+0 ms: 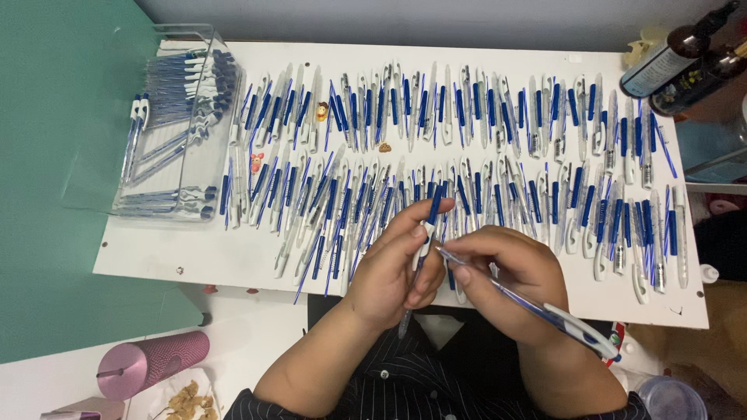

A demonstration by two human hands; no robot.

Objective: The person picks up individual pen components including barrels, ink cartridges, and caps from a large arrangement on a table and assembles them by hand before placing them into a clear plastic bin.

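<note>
My left hand (393,268) grips a blue-and-clear pen barrel (433,208) that points up and away, its dark tip showing below the palm. My right hand (510,272) holds a thin blue refill and a second pen (572,325) whose white-and-blue clip end sticks out to the lower right. The refill's tip meets the barrel between my two hands. Both hands hover over the near edge of a white board (194,257), where two long rows of pen parts (482,105) are laid out.
A clear plastic tray (175,128) with several assembled pens stands at the board's left end. Dark bottles (685,58) stand at the far right corner. A pink tumbler (152,362) and snack crumbs lie lower left. A green surface (54,155) is on the left.
</note>
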